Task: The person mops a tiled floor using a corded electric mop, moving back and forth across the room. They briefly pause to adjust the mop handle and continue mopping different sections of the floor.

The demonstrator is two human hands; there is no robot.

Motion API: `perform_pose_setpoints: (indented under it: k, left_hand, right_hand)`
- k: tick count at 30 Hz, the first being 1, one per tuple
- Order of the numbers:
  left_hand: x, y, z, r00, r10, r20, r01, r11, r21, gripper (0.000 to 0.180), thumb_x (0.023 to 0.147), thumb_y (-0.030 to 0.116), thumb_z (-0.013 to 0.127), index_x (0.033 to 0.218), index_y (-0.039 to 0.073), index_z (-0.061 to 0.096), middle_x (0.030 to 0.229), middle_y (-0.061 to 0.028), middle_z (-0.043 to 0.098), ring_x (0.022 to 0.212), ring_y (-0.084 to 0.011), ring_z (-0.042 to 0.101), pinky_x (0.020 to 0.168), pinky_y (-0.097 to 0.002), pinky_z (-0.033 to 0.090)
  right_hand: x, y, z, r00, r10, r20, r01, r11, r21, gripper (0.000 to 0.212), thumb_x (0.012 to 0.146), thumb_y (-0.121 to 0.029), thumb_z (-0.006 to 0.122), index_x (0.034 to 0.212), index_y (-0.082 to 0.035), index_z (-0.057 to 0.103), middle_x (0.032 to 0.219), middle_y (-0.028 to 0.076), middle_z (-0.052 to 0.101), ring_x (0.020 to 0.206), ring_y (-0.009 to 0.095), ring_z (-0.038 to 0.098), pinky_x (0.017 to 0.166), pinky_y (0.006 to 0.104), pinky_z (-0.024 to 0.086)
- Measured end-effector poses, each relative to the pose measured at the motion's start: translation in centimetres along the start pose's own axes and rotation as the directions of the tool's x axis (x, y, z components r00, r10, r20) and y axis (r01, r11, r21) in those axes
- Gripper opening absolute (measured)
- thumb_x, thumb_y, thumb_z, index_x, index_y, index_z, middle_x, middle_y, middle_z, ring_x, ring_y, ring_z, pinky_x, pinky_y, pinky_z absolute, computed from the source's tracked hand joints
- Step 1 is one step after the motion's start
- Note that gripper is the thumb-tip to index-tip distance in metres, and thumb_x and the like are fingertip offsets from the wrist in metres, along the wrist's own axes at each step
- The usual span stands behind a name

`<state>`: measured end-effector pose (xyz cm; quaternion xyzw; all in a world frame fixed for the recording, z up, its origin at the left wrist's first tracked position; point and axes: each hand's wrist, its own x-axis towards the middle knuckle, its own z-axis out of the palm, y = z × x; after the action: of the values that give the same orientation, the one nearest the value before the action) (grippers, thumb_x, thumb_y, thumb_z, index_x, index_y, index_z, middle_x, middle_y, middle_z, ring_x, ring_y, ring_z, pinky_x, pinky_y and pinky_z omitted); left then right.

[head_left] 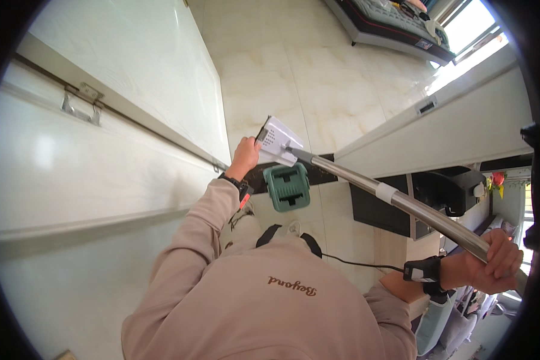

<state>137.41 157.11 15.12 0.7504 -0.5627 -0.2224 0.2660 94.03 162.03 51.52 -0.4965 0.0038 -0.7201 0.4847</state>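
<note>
A flat mop is held slanting across in front of me, its white plastic head [282,139] up at the centre and its metal pole [429,215] running down to the right. My left hand [245,157] is closed on the left edge of the mop head, by a grey clip and rows of small holes. Wrapped round the upper end of the pole is my right hand [497,264], far out at the right. Below the mop head a green bucket [268,189] with a slotted insert stands on the floor near my feet. The underside of the mop head is hidden.
A white door [132,78] with hinges takes up the left side; another white door [438,129] stands to the right. A dark threshold strip [325,170] crosses the tiled floor behind the bucket. A bed [390,33] is at the far right. A dark cabinet [381,207] stands nearer.
</note>
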Motion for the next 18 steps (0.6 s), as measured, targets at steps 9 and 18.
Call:
perform_pose_setpoints:
  k: [9,18]
  left_hand:
    - [6.9,-7.9,-3.2,0.988,-0.041,0.146,0.062,0.989,-0.136,0.027,0.084,0.021,0.050,0.087,-0.006,0.054,0.086,-0.0215,0.055,0.064,-0.0306,0.060,0.057,-0.0388,0.048]
    - [11.0,-8.3,-3.6,0.960,-0.189,0.208,0.226,0.959,-0.172,0.027,0.085,0.022,0.050,0.092,-0.002,0.056,0.098,-0.0246,0.055,0.090,-0.0407,0.053,0.079,-0.0450,0.043]
  right_hand:
    - [1.8,4.6,3.6,0.998,-0.047,0.045,0.045,0.999,0.027,0.027,0.075,-0.020,0.053,0.056,-0.019,0.034,0.043,-0.011,0.035,0.036,-0.001,0.033,0.049,0.0156,0.028]
    - [3.9,7.7,3.9,0.988,-0.045,0.148,0.032,0.995,0.092,0.032,0.085,-0.030,0.048,0.059,-0.019,0.032,0.047,-0.011,0.029,0.035,-0.001,0.027,0.046,0.0150,0.024]
